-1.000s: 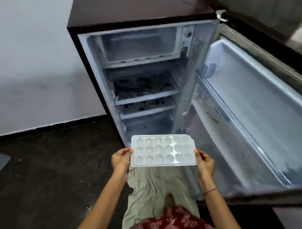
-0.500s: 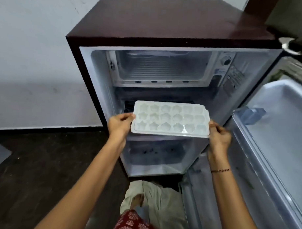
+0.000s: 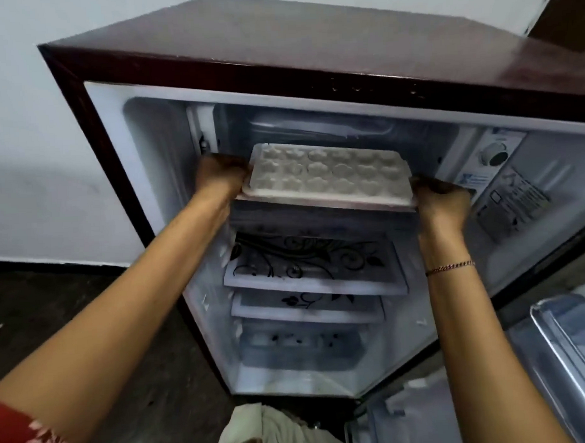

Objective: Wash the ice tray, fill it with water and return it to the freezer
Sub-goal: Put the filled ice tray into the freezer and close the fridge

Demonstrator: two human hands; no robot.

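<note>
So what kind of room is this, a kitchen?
Probably a home, though no sink or counter shows. A small maroon fridge stands open on a dark floor against a plain white wall, floral-printed shelves inside, and both hands lift an ice tray to the freezer compartment.

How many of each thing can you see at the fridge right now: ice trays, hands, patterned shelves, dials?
Ice tray: 1, held level at the freezer compartment mouth
Hands: 2, left hand and right hand, one on each end of the tray
Patterned shelves: 2, upper shelf and lower shelf
Dial: 1
Total: 6
</note>
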